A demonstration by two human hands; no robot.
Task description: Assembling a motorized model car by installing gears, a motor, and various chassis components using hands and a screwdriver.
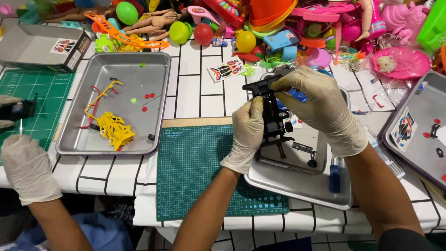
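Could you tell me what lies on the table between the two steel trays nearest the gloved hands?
In the head view, the green cutting mat lies between the left tray and right tray.

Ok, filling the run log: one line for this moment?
left hand: grips black toy chassis | right hand: grips its top | below: metal tray | beside: green cutting mat

Gloved left hand (pixel 247 132) and right hand (pixel 320 104) grip black toy chassis (pixel 274 116); above metal tray (pixel 302 186).

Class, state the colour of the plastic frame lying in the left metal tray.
Yellow plastic frame, clearest in the head view.
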